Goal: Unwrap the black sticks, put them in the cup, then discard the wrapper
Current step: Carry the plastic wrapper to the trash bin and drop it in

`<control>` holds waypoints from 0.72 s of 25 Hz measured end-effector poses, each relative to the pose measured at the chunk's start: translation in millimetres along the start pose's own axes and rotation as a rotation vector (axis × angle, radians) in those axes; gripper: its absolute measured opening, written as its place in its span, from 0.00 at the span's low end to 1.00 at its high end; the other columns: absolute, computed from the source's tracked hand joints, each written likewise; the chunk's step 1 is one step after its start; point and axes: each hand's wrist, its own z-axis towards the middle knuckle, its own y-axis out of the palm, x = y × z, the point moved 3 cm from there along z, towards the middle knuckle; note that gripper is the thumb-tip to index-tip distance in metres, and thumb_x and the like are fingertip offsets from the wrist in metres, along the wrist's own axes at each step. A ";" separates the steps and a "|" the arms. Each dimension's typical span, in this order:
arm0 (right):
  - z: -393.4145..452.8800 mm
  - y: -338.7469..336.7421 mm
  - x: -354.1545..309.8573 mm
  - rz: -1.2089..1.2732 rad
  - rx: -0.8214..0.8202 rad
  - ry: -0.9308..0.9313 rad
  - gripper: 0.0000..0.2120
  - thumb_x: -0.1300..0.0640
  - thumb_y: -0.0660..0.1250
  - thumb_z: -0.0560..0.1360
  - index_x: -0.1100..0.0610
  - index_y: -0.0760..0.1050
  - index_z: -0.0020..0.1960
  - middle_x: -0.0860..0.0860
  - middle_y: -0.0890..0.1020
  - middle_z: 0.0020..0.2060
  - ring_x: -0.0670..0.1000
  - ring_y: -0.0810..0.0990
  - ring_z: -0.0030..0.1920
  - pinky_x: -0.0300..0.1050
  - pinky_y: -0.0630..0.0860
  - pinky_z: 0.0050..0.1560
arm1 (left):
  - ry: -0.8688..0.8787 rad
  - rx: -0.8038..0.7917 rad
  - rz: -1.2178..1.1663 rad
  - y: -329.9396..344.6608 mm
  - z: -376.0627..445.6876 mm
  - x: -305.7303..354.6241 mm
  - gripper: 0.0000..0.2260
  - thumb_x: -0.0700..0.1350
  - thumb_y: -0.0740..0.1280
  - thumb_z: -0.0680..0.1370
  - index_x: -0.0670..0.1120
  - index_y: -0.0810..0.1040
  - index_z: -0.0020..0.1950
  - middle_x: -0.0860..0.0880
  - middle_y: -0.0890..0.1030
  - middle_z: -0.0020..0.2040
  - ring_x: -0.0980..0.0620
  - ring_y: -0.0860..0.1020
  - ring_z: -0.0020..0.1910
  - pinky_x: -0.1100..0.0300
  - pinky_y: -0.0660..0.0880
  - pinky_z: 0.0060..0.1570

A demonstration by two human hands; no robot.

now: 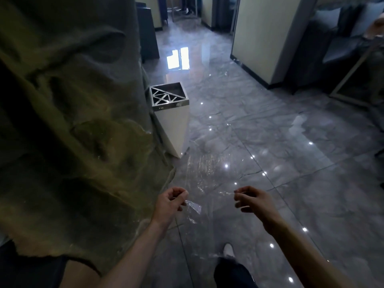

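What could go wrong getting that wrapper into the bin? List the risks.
1. The wrapper is a wide, thin clear sheet stretched between the left hand and right hand; held only at its edges, it could slip free and land on the floor.
2. The bin has a metal lattice across part of its top, so an unbunched sheet may catch on it.
3. The bin stands some way ahead, and the glossy floor may be slippery.

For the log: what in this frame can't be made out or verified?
- Black sticks and cup: nowhere in the head view.
- Clear wrapper: its edges vanish against the glossy floor.
- Bin: contents hidden under its metal lattice top.
- Left hand, right hand: curled fingers hide the pinch points.
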 end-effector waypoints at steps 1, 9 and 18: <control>14.8 -11.5 -5.7 0.005 0.001 0.000 0.02 0.58 0.72 0.73 0.55 0.82 0.45 0.52 0.86 0.37 0.49 0.85 0.36 0.36 0.77 0.33 | 0.009 0.006 0.014 12.9 13.7 7.9 0.06 0.39 0.72 0.74 0.49 0.83 0.40 0.52 0.82 0.32 0.56 0.78 0.30 0.64 0.73 0.28; 101.8 -93.9 -48.0 -0.011 0.004 -0.002 0.03 0.60 0.71 0.73 0.54 0.82 0.46 0.53 0.86 0.40 0.48 0.84 0.37 0.41 0.79 0.39 | -0.027 -0.004 0.034 102.2 87.4 59.4 0.05 0.40 0.71 0.75 0.49 0.82 0.41 0.54 0.84 0.33 0.58 0.80 0.32 0.66 0.74 0.30; 180.3 -125.7 -70.8 -0.009 0.030 0.010 0.04 0.61 0.70 0.73 0.54 0.81 0.47 0.53 0.85 0.42 0.48 0.83 0.39 0.42 0.80 0.41 | -0.096 -0.026 0.029 146.4 163.4 84.1 0.05 0.37 0.70 0.76 0.46 0.80 0.43 0.52 0.82 0.34 0.58 0.79 0.31 0.63 0.73 0.33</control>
